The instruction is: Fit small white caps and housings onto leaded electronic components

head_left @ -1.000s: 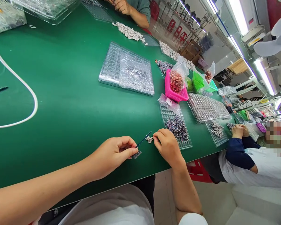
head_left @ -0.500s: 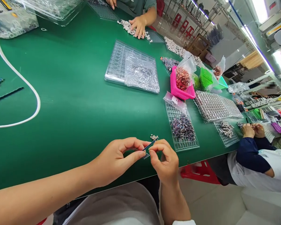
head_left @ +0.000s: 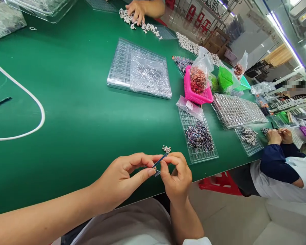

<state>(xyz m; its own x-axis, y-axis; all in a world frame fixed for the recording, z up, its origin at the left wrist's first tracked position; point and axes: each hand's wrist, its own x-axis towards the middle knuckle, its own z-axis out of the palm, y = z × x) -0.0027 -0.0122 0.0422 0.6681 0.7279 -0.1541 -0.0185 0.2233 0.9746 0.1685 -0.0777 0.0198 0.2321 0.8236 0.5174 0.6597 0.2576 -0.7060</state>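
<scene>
Between thumb and fingers, my left hand pinches a narrow blue circuit board strip and tilts it up to the right. My right hand is closed at the strip's right end, thumb and index fingertip pressed together on it. Any small part between those fingertips is too small to make out. A piece of gridded tray shows beneath the strip, mostly covered by my hands. Just beyond my fingers lies a small pile of white pieces on the green table.
To the right, a clear tray holds many wire-leaded components. Behind it stands a pink basket with a bag of reddish parts. Stacked trays lie ahead. A white cable curves at left. Co-workers' hands work across the table and at right.
The view has shifted slightly. My right fingertips have come closer onto the strip, which my left hand still holds. The co-worker's hand across the table has moved over the white pieces.
</scene>
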